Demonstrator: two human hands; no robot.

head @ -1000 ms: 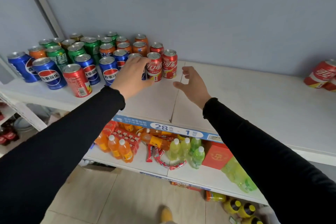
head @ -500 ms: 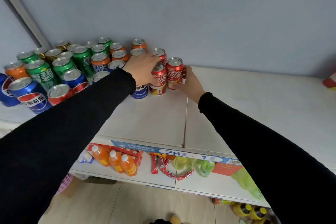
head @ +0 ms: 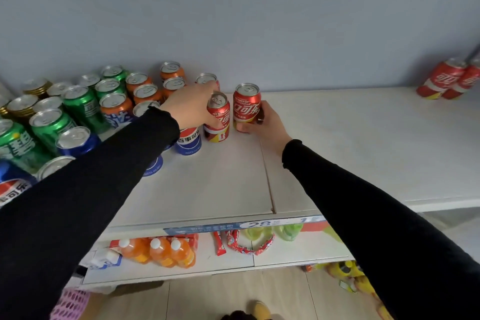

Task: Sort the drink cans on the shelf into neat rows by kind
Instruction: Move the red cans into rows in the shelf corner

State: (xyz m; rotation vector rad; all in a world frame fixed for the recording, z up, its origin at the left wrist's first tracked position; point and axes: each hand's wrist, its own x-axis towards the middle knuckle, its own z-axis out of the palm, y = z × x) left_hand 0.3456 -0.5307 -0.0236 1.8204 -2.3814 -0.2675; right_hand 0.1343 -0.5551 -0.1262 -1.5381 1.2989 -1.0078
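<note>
The left hand (head: 191,104) grasps one red cola can (head: 217,122) and the right hand (head: 262,125) grasps another red can (head: 246,104) just at its 3 o'clock, both upright on the white shelf (head: 337,143), with mixed cans (head: 85,106) crowded toward 9 o'clock.

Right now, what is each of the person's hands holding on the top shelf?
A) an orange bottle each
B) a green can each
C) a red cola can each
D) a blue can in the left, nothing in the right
C: the left hand grips one red cola can and the right hand grips the red cola can beside it, both standing upright on the shelf.
</note>
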